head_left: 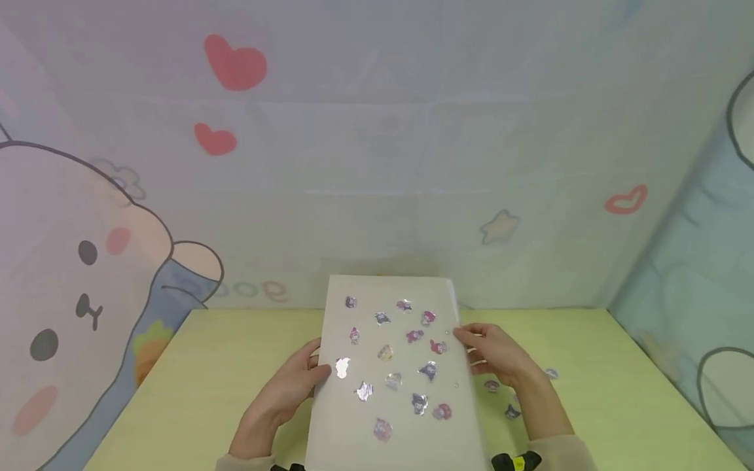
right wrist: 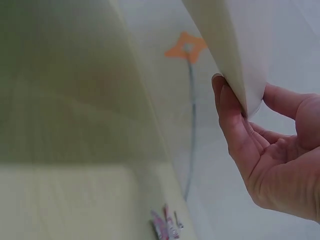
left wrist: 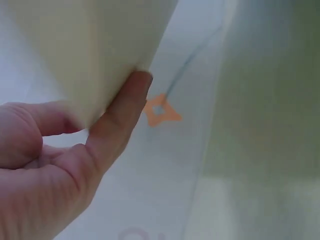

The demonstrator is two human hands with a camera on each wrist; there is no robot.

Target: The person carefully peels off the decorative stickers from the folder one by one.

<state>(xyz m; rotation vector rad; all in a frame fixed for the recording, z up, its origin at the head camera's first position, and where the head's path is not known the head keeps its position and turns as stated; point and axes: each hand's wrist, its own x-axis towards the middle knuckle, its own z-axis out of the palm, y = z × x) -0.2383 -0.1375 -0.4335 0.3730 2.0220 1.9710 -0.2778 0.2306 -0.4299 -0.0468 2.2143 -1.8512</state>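
Left hand [head_left: 291, 386] and right hand [head_left: 499, 353] pinch opposite edges of a white sheet [head_left: 408, 360] dotted with small, shiny character stickers [head_left: 428, 371].

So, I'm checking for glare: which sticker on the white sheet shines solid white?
The sticker nearest the left hand, by the left edge of the white sheet. It alone glares solid white; others its size show printed colour.
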